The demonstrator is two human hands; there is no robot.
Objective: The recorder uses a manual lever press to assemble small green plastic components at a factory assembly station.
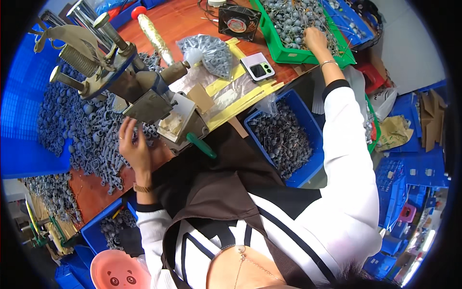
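Observation:
My left hand [133, 147] rests on a heap of small grey parts [84, 127] spread over the wooden bench, just below a metal hand press [144, 96] with a green-tipped lever [201, 146]. Its fingers are spread near the press base. My right hand [315, 39] reaches far out into a green crate [284, 53] full of grey pieces on thin wires, fingers curled down among them. Whether it grips one is hidden.
A blue bin [308, 171] of dark wired parts stands below the bench at my right. A clear bag of grey parts [211, 54], a folding phone [257, 67], a small fan [238, 21] and yellow strips lie on the bench. Blue crates stack at right; a pink bowl [118, 272] sits low left.

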